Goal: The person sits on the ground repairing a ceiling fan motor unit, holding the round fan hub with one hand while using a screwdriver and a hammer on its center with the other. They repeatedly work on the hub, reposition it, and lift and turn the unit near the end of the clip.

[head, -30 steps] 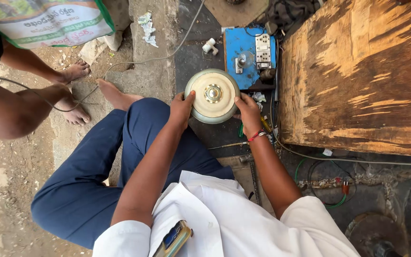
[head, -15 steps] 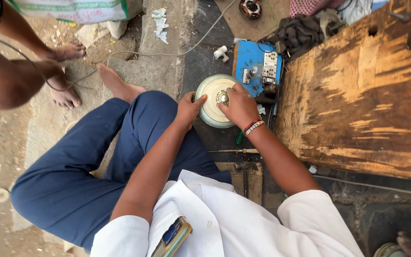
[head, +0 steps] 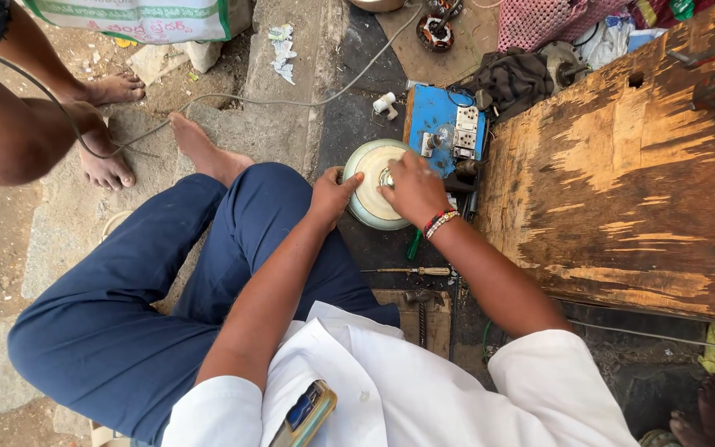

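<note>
Head view: right hand (head: 411, 189) flat over the centre of the round cream motor housing (head: 367, 186), fingers curled on its hub; left hand (head: 333, 194) gripping the near rim. Housing on the ground ahead, beside blue switch board (head: 440, 124) and wooden desk (head: 622, 165).

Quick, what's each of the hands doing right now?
Left hand: gripping the rim of the round cream motor housing.
Right hand: resting on top of it, fingers curled.

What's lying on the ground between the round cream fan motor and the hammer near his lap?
In the head view, a screwdriver lies crosswise between the round motor housing and the hammer.
</note>
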